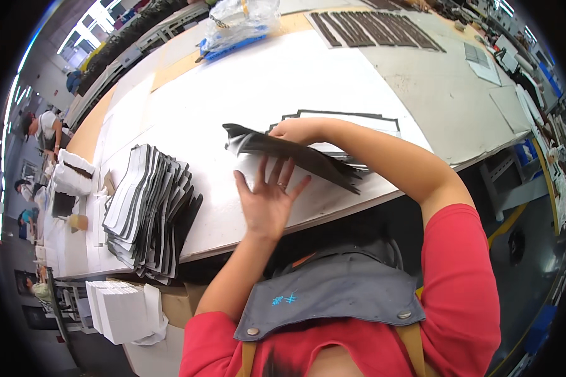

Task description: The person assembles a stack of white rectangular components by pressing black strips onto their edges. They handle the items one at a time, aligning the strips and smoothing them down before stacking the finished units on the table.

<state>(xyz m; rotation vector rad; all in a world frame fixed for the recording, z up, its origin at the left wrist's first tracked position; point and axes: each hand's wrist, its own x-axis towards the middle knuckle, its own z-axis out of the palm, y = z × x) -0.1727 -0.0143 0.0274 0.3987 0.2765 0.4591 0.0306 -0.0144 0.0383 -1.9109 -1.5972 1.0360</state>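
Note:
My right hand [294, 131] reaches across the table and is closed over the upper edge of a bundle of thin black-and-white sheets [305, 155]. The bundle stands tilted, its left end curling open and its right end touching or close to the table. Against its near side is my left hand [267, 200], palm showing and fingers spread; it grips nothing, and the fingertips are at the bundle's face. Behind the bundle, flat white pieces with black edges [358, 117] lie partly hidden. To the left sits a tall, fanned stack of similar sheets [148, 207].
The white worktable [283, 75] carries a plastic bag over a blue tray [239, 41] at the back. Dark strips [377, 30] lie in a row at back right. White blocks [116, 311] stand below the near left edge. Several people are farther left.

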